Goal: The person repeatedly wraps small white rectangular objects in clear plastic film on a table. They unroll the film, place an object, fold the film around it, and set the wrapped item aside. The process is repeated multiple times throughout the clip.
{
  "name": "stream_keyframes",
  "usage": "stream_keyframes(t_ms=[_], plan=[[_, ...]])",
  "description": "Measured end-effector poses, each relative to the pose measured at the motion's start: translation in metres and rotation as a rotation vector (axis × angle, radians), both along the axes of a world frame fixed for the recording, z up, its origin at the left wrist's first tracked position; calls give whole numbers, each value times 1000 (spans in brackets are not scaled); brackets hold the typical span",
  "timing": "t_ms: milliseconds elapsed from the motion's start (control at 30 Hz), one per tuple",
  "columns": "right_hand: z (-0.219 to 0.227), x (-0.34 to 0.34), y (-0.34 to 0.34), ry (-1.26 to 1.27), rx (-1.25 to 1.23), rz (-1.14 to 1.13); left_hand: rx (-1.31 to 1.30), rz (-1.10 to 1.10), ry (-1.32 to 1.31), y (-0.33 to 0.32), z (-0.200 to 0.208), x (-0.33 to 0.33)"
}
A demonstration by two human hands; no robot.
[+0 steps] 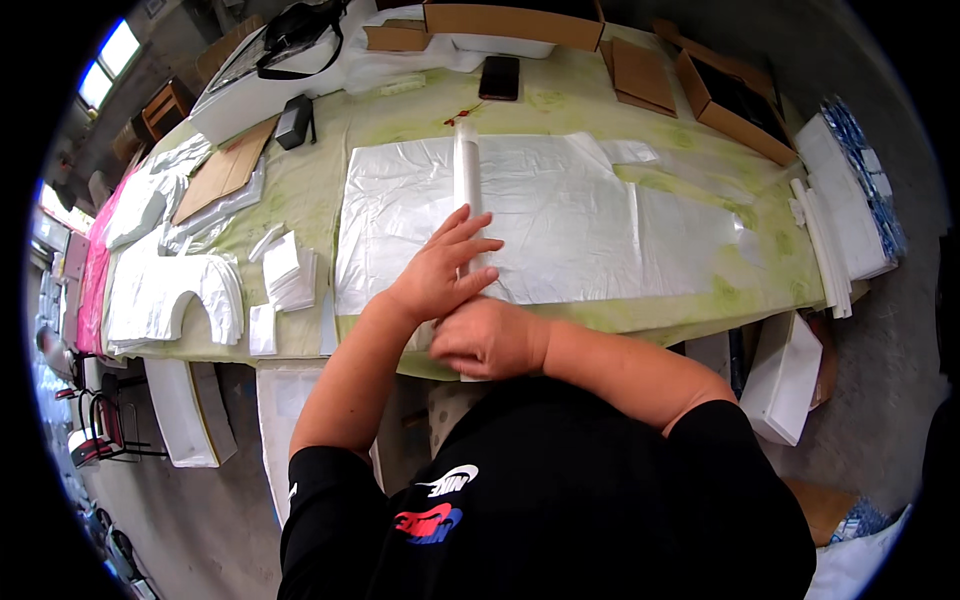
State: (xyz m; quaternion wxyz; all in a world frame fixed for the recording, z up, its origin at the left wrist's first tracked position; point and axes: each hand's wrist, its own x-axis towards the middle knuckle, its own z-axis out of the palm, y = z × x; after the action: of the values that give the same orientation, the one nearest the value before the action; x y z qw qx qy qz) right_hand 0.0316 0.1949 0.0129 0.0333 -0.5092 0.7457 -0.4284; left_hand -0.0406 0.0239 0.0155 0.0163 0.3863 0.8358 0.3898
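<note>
The left hand is lying wide-fingered over the white roll, which is resting across the plastic sheet on the counter. The right hand is sitting curled near the roll's lower end, its hold impossible to tell. Pressing evenly would probably be keeping everything straight.

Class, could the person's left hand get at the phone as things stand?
Probably yes, with a stretch: the left hand is over the white roll, and beside that only flat plastic sheet and tablecloth lie before the phone.
</note>
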Motion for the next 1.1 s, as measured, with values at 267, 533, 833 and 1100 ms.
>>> stream_keyframes(t_ms=[267, 533, 833, 1100], plan=[[2, 42, 14, 67, -216, -1, -200, 415, 327, -41, 18, 41], [1, 50, 29, 49, -251, -97, -680, 708, -33, -60, 15, 26], [-12, 58, 44, -11, -234, -136, -717, 943, -150, -66, 21, -8], [-13, 67, 61, -137, -248, -276, 21, 845, -397, -73, 23, -14]])
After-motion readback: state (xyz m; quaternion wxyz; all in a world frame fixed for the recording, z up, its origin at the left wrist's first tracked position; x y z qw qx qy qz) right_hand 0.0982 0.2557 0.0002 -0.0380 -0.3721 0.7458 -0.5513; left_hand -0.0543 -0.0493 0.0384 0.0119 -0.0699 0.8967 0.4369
